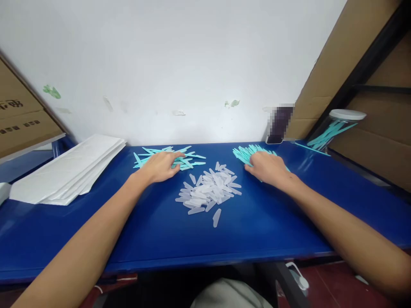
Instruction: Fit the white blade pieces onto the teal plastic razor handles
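My left hand [163, 166] lies over a loose, criss-crossed pile of thin teal plastic sticks [195, 163], its index finger stretched out and its thumb apart. On the right, my right hand [267, 167] is curled over a denser bunch of teal sticks [245, 153], which mostly point the same way. Stick ends poke out beneath its palm, and most of its fingertips are hidden. Between both hands spreads a heap of small translucent white blade-shaped covers [208, 188]. One single cover [216, 218] lies apart, closer to me.
The blue table [205, 244] meets a white wall. White paper bags [70, 167] are stacked at left beside a cardboard box [25, 115]. A phone [280, 124], partly pixelated, leans at the back right. Farther right, a white-lidded clear jar [334, 130] holds teal sticks.
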`<state>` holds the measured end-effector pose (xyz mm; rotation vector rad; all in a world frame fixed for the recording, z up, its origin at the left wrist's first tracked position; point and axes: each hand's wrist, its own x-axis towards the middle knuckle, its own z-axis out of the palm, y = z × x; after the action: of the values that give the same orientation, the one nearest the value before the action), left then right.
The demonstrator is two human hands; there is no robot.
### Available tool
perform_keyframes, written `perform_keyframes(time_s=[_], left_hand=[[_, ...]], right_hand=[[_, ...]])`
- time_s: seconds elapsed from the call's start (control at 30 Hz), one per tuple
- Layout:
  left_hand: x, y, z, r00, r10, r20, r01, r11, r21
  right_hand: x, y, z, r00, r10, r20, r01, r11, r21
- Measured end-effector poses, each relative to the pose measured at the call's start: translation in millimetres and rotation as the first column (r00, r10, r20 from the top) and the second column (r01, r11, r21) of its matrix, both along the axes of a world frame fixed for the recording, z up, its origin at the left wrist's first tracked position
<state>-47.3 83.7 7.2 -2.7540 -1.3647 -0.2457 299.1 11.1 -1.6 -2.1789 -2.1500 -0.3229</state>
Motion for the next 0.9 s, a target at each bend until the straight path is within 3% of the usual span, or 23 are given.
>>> perform_keyframes(time_s=[0.2, 0.53, 0.73, 0.9], left_hand=[[-2.0, 5.0, -3.9, 0.988, -0.143, -0.064, 0.141, 0.989, -0.042], [-0.9, 5.9, -11.7, 0.979, -0.202, -0.022, 0.2, 0.978, -0.053], [3.1, -1.9, -8.9, 0.976, -0.218, 0.012, 0.212, 0.958, 0.196], [17.6, -20.0, 4.6, 0.963, -0.243, 0.114, 0.16, 0.862, 0.481]], right_hand=[[-6.3, 0.7, -1.3, 1.0, 0.013, -0.029, -0.011, 0.999, 0.05], [-28.3, -6.9, 0.9, 0.94, 0.163, -0.3, -0.118, 0.98, 0.163], [-33.9, -6.7, -2.2, 0.842, 0.388, -0.375, -0.288, 0.911, 0.295], [-44.3, -17.2, -2.7, 0.73, 0.48, -0.487, -0.354, 0.875, 0.331]])
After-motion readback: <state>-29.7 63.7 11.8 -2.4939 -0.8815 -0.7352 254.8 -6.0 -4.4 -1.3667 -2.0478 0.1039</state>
